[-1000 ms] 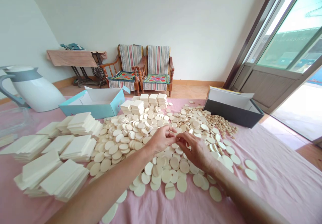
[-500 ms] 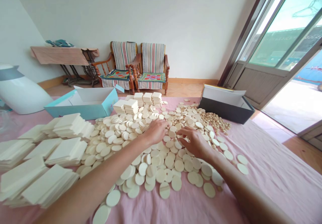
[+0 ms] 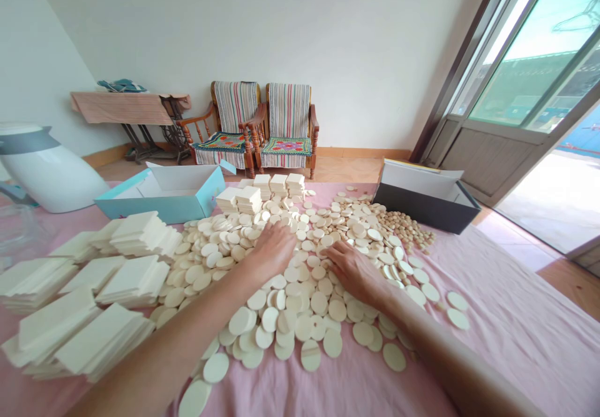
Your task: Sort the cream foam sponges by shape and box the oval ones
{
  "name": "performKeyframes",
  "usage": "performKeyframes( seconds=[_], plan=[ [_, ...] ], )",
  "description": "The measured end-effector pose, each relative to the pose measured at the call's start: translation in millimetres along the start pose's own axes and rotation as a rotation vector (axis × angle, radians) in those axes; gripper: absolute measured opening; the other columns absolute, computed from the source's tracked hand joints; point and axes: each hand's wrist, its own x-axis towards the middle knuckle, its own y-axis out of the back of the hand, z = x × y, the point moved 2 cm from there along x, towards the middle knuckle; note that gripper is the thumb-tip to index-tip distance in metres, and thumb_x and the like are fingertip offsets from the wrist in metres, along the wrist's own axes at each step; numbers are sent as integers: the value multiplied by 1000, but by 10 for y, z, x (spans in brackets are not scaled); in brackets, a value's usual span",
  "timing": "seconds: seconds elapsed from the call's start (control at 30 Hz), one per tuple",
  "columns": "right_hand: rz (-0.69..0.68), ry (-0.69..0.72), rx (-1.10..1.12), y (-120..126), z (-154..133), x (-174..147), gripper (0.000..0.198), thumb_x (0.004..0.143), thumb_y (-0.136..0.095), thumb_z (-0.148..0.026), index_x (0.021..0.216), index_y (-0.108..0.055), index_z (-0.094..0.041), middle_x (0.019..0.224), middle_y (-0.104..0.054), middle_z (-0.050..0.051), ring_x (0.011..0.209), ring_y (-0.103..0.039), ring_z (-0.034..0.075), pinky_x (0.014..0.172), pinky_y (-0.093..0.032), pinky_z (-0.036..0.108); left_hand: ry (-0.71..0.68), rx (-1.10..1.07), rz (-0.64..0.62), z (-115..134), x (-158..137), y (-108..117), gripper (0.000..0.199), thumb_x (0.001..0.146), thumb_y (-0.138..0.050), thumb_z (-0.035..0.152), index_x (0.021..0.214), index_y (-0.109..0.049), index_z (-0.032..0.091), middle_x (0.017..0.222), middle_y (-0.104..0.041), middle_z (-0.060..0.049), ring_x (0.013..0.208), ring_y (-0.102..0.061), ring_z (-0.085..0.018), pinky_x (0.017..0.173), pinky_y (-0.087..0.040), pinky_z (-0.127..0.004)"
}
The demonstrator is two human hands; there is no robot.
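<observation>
Apart, both hands reach among pale discs.

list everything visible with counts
discs: many, cream, middle
stacks: several, cream, left and far middle
black box: one, black, right rear
small pieces: many, tan, beside black box
blue box: one, blue, left rear
cloth: one, pink, foreground
jug: one, white and grey, left
container: one, clear, left edge
chairs: two, brown, back wall
table: one, pink cover, left background
bundle: one, teal, on table
door: one, grey, right
left hand: one, at discs
right hand: one, at discs
</observation>
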Motion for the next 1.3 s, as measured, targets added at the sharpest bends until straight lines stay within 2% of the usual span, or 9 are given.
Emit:
performKeyframes(
  seconds=[0.07,0.13,0.27,0.47,0.73,0.87,1.07,1.13,1.3],
  plan=[
    [-25,81,14,-8,-38,-3,24,93,-43,-15,103,-64,-19,97,-60,7,88,-55,16,77,-43,29,-24,-22,20,75,84,-27,9,82,-55,17,88,-61,15,99,-61,-13,103,-52,-29,92,-40,-46],
    [-45,145,17,-26,-57,-3,24,92,-42,-13,97,-65,-20,97,-62,6,90,-54,16,80,-42,29,-82,-60,17,152,196,-91,21,81,-58,19,102,-60,15,109,-61,-13,107,-52,-27,93,-41,-40],
    [-9,115,11,-64,-45,0,23,93,-43,-15,89,-65,-18,89,-60,6,84,-53,16,76,-41,28,-174,-101,-9,210,365,-241,46,77,-62,19,122,-51,18,124,-57,-10,115,-50,-23,97,-38,-35],
    [38,23,26,-61,-68,-11,21,93,-44,-17,85,-63,-16,84,-57,6,78,-53,15,71,-40,26,-129,-29,-20,135,314,-231,20,80,-51,9,97,-59,16,97,-63,-10,97,-55,-25,89,-40,-40],
    [180,-170,92,12,186,37,19,88,-47,-16,91,-66,-16,84,-56,6,73,-55,14,68,-42,25,-43,32,-8,-133,23,-63,27,81,-42,1,83,-62,19,86,-60,-8,93,-52,-25,91,-37,-45],
    [103,-149,38,73,211,228,20,86,-49,-14,96,-66,-17,87,-59,7,76,-57,15,69,-41,25,-40,38,17,-74,14,-36,28,79,-42,-1,87,-62,16,91,-60,-10,95,-51,-25,91,-37,-44],
    [-68,-272,-180,-29,164,418,16,85,-49,-15,90,-64,-15,88,-60,10,70,-57,15,60,-37,24,-150,-8,-29,102,42,-102,25,85,-44,7,95,-62,20,94,-63,-7,98,-53,-22,92,-34,-40],
    [-76,-262,-159,-37,140,396,14,84,-49,-14,86,-64,-14,88,-60,11,70,-56,15,60,-36,24,-140,-8,-36,71,10,-108,27,84,-42,4,92,-63,20,92,-63,-7,97,-53,-23,94,-32,-42],
    [-49,-105,69,62,56,375,13,78,-53,-11,74,-65,-16,75,-61,4,72,-55,13,66,-38,23,-85,27,48,-14,-97,-9,24,81,-44,3,86,-62,18,86,-61,-7,95,-54,-24,98,-29,-47]
  ],
)
